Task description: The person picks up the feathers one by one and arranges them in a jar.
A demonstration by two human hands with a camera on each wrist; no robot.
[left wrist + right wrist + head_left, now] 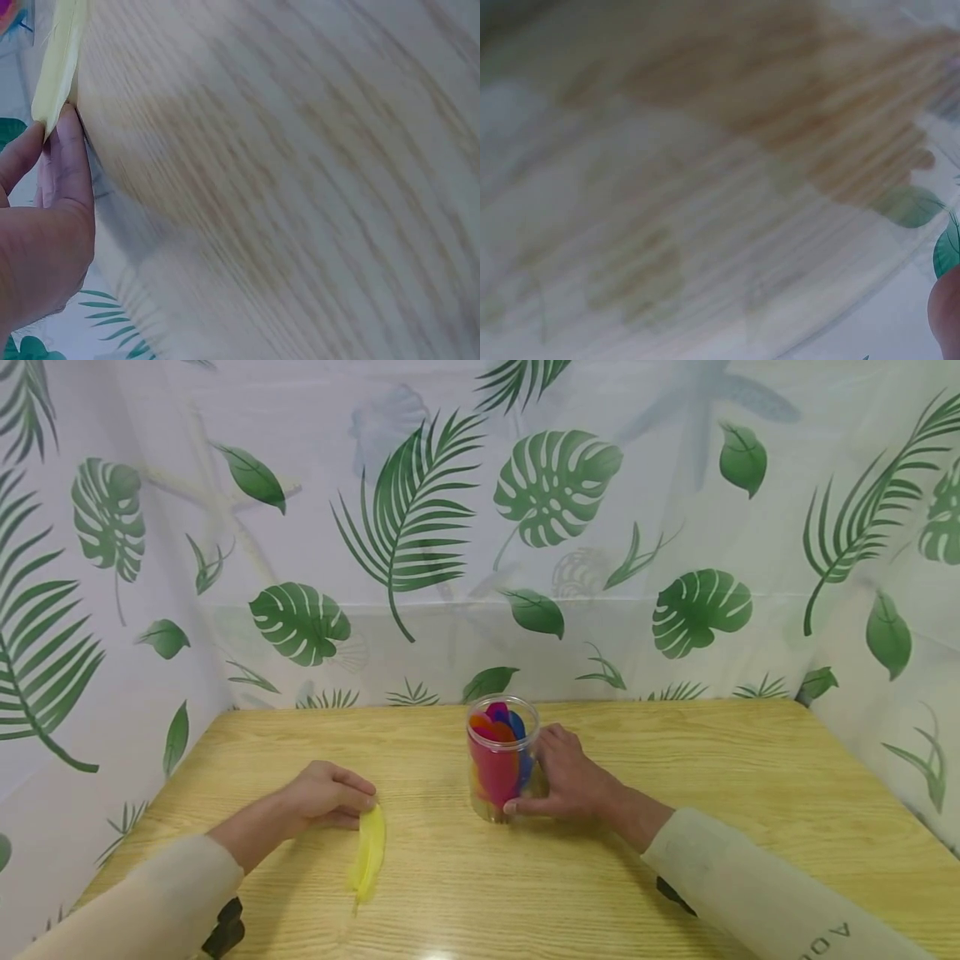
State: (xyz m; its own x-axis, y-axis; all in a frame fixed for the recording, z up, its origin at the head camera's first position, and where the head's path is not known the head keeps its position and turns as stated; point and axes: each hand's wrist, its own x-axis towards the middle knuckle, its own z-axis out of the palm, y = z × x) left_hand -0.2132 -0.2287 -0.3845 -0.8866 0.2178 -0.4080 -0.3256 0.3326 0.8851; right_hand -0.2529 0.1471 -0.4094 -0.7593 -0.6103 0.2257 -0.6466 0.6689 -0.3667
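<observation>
My left hand (326, 795) pinches a yellow feather (370, 856) by its broad end between thumb and fingers. Its thin quill points down toward the near side of the table. The left wrist view also has the feather (58, 67) between thumb and fingertips. To the right stands a clear plastic jar (480, 807), upright and without a lid. Pink, orange, blue and purple feathers (498, 768) fill it. My right hand (576, 782) grips the jar's right side, thumb at the front near the base. Only a sliver of a hand (946, 315) shows in the right wrist view.
A light wood-grain table (420, 877) lies beneath both hands. White sheeting (465, 560) printed with green leaves rises behind it and on both sides. The jar stands near the table's back edge.
</observation>
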